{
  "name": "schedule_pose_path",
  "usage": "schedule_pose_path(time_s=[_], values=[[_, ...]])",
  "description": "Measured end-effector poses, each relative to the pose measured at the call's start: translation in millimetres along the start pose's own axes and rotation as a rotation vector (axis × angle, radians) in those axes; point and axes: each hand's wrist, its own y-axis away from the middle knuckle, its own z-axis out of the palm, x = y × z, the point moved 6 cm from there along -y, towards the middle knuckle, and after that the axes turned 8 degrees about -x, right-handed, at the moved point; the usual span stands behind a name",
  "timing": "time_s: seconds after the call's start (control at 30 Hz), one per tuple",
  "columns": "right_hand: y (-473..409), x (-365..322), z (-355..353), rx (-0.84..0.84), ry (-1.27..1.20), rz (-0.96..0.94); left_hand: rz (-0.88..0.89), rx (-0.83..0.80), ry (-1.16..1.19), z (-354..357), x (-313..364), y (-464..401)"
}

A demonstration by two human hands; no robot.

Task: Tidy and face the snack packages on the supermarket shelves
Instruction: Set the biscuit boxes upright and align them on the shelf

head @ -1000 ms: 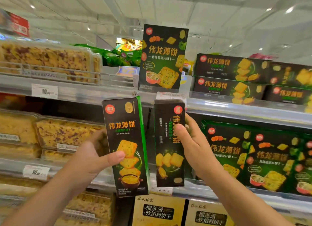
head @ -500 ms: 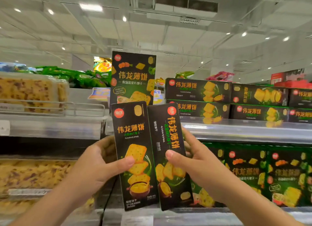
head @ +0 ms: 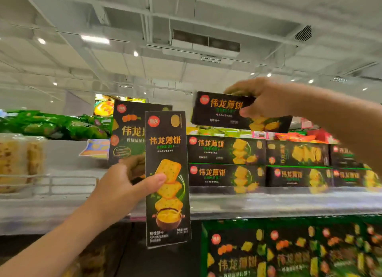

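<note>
My left hand (head: pixel 124 183) grips a tall black cracker box (head: pixel 168 204) upright in front of the top shelf, thumb across its front. My right hand (head: pixel 266 99) holds a second black cracker box (head: pixel 223 111) turned on its side, raised just above the stack of matching boxes (head: pixel 227 163) lying two high on the top shelf. Behind the upright box stands a wider green and black cracker box (head: pixel 126 132) on that shelf.
The top shelf's pale front edge (head: pixel 279 202) runs across the view. More green cracker boxes (head: pixel 289 250) fill the shelf below at the right. Clear tubs of yellow snacks (head: pixel 18 161) sit at the left, green bags (head: pixel 51 125) behind them.
My right hand has lifted its box up and to the right and turned it from upright to lying sideways above the stack. The left hand's box stays upright; the view tilted upward.
</note>
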Motion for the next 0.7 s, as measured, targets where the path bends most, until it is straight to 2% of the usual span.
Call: schedule_pose_path(time_s=[0.07,0.13,0.53,0.7], values=[[-20,2,8,-0.081,0.148,0.006,-0.004,0.014,0.03,1,-9,-3],[-37,7,20,-0.149,0.18,0.016,-0.006,0.035,0.074,2,-16,-7],[-76,15,57,-0.247,0.081,0.049,0.029,0.047,0.211,2,-20,-7],[-76,10,57,-0.264,0.149,0.05,0.026,0.057,0.215,2,-22,-7]])
